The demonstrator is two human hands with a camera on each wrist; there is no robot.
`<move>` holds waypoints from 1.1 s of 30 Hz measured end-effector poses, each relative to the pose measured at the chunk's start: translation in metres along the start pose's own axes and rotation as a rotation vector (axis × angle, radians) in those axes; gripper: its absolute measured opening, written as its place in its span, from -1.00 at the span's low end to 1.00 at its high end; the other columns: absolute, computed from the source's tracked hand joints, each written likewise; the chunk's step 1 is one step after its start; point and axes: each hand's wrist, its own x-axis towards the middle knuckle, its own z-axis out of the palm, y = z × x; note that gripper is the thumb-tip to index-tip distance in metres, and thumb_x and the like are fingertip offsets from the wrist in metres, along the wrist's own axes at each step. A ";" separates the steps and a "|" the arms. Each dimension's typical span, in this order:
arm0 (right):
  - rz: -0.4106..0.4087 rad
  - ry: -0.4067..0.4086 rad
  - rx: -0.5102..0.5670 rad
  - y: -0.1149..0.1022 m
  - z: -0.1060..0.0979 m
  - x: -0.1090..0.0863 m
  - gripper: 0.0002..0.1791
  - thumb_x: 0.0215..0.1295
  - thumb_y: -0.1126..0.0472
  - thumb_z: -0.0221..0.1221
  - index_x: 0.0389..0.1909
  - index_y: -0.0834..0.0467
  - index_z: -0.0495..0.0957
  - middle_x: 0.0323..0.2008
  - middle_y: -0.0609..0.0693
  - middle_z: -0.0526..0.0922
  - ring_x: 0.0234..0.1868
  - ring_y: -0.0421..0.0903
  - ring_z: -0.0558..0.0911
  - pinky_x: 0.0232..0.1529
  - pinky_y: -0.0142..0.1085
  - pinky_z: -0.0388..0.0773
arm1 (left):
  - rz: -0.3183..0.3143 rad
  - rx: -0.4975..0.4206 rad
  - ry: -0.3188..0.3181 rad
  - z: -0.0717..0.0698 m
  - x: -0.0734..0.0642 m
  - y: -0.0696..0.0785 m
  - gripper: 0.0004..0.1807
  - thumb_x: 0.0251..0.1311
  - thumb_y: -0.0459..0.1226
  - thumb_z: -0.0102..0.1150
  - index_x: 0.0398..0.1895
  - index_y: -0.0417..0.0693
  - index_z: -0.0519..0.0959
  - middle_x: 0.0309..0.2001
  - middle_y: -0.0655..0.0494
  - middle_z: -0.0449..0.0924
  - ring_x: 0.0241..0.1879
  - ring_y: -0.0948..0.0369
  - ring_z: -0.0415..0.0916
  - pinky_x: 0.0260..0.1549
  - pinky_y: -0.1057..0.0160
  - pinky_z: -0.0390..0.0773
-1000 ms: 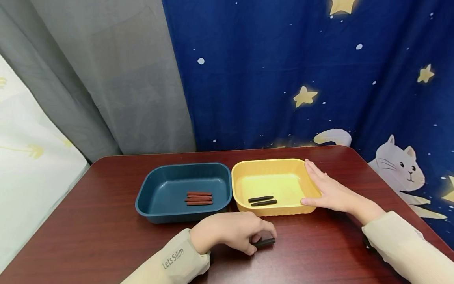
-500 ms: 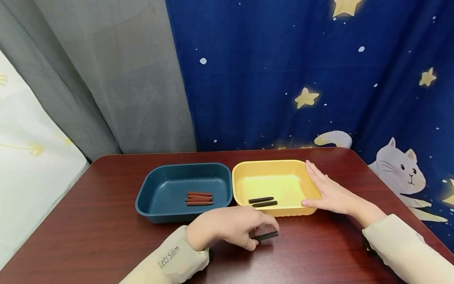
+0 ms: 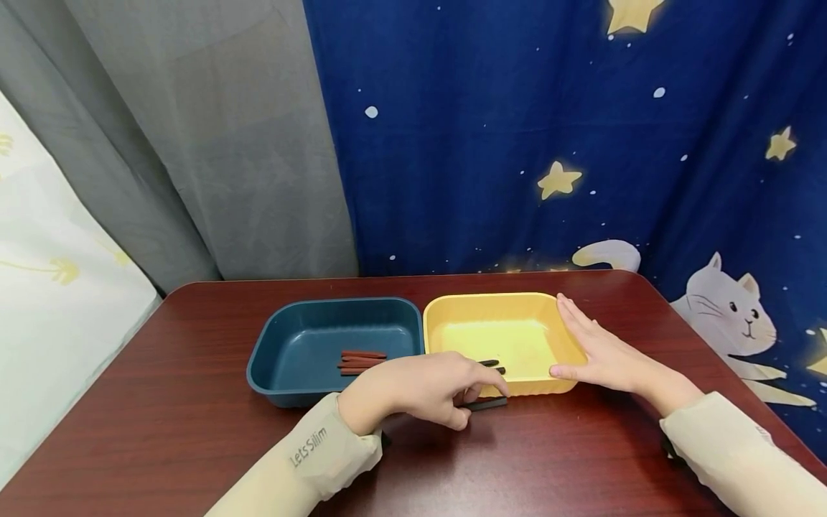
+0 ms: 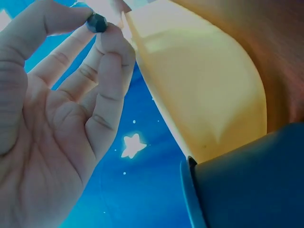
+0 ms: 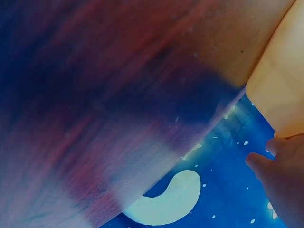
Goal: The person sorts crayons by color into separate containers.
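My left hand pinches a black crayon between thumb and fingertips, just in front of the yellow tray. The left wrist view shows the held crayon end-on, above the table and outside the tray. Two more black crayons lie in the yellow tray, partly hidden by this hand. With fingers extended, my right hand rests against the tray's right side. Part of that hand shows beside the tray wall in the right wrist view.
A dark blue tray stands directly left of the yellow one. Several reddish-brown crayons lie inside it, partly covered by the left hand. The brown table ends at a back edge before a starry curtain.
My left hand has lifted the black crayon off the table and carried it forward toward the yellow tray's front wall. The right hand stays at the tray's side.
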 end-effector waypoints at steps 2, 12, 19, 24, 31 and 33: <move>-0.003 0.001 -0.004 0.001 0.000 0.000 0.25 0.14 -0.18 0.34 0.58 0.26 -0.25 0.60 0.23 -0.22 0.56 0.35 -0.08 0.34 0.44 0.03 | 0.010 0.003 0.016 -0.003 0.002 -0.002 -0.42 0.10 -0.44 0.25 0.24 0.03 0.48 -0.48 0.26 0.42 -0.50 0.42 0.33 -0.44 0.56 0.35; -0.012 0.007 -0.018 0.002 0.000 0.000 0.25 0.14 -0.19 0.33 0.58 0.29 -0.22 0.60 0.24 -0.21 0.56 0.33 -0.08 0.35 0.44 0.02 | -0.015 0.021 0.109 -0.014 0.011 -0.014 -0.54 0.14 -0.45 0.20 0.14 0.03 0.53 -0.48 0.18 0.42 -0.49 0.36 0.32 -0.40 0.51 0.33; -0.014 0.007 -0.004 0.002 0.001 -0.001 0.24 0.15 -0.18 0.33 0.58 0.26 -0.23 0.60 0.22 -0.22 0.57 0.31 -0.10 0.35 0.44 0.00 | -0.080 0.011 0.126 -0.019 0.017 -0.024 -0.55 0.15 -0.45 0.18 0.14 -0.04 0.55 -0.37 0.19 0.53 -0.44 0.35 0.41 -0.39 0.48 0.41; -0.021 0.012 -0.001 0.002 0.002 -0.002 0.24 0.14 -0.18 0.33 0.58 0.27 -0.22 0.60 0.23 -0.21 0.58 0.31 -0.11 0.35 0.44 0.00 | -0.084 0.009 0.166 -0.021 0.023 -0.033 -0.61 0.16 -0.44 0.15 0.09 -0.09 0.60 -0.28 0.14 0.58 -0.38 0.31 0.48 -0.37 0.48 0.45; -0.021 0.012 0.000 0.002 0.002 -0.001 0.24 0.15 -0.18 0.33 0.58 0.28 -0.22 0.60 0.23 -0.22 0.58 0.30 -0.13 0.36 0.44 -0.01 | -0.111 0.009 0.216 -0.024 0.030 -0.044 -0.65 0.16 -0.42 0.14 0.04 -0.11 0.62 -0.25 0.10 0.62 -0.30 0.26 0.57 -0.31 0.46 0.50; -0.014 0.011 0.002 0.002 0.002 -0.001 0.24 0.16 -0.19 0.32 0.58 0.27 -0.23 0.60 0.22 -0.22 0.58 0.30 -0.13 0.37 0.44 -0.02 | -0.128 0.013 0.230 -0.024 0.031 -0.047 -0.66 0.15 -0.43 0.15 0.02 -0.11 0.62 -0.25 0.11 0.63 -0.31 0.26 0.57 -0.30 0.45 0.51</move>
